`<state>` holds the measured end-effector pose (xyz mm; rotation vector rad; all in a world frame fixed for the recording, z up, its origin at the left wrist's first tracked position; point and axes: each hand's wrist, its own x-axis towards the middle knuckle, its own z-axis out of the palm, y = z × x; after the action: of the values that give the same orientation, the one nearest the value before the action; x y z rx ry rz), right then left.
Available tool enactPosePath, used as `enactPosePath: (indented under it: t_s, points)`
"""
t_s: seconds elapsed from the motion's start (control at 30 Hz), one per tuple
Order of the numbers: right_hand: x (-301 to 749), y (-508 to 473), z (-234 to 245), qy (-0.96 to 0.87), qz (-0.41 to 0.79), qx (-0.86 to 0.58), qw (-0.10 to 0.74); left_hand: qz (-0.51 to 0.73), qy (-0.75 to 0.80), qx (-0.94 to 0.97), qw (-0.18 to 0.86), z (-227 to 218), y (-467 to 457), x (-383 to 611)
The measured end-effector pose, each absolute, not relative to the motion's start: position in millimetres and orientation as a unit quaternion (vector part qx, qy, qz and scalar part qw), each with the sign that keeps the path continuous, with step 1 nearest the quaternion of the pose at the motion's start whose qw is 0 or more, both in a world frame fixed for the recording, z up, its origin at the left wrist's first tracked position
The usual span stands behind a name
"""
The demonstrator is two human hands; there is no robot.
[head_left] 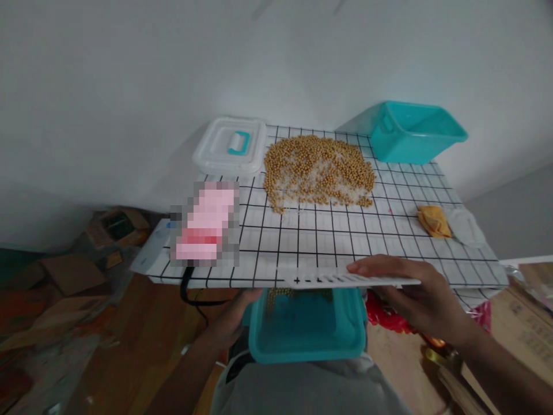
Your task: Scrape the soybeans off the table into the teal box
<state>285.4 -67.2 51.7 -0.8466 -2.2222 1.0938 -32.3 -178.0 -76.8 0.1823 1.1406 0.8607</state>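
Note:
My left hand (242, 311) grips the left side of a teal plastic bin (302, 346) at the table's front edge, close to my body. Some round beans lie inside at the bin's far end. In my right hand (408, 285) is a thin white slotted plastic board (345, 281), held nearly edge-on above the bin's far rim, thumb and fingers on either side. Beyond it on the table, tan soybean-like beans (315, 164) are spread in a wide patch. Fine white grains are mixed in among them.
On the checked tabletop (302, 230) are a clear lidded box (231, 147), a blurred pink object (207, 222) with a black cable, a second teal bin (410, 135) and a yellow cloth (434, 222) beside something white. Cardboard boxes (73, 276) lie on the floor; a wall stands behind.

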Motion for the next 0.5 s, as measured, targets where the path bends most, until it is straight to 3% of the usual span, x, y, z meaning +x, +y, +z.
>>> enactPosePath:
  t_s: [0.5]
  points:
    - [247, -2, 35, -0.771, 0.327, -0.435, 0.330, 0.379, 0.585, 0.016, 0.716, -62, -177, -23]
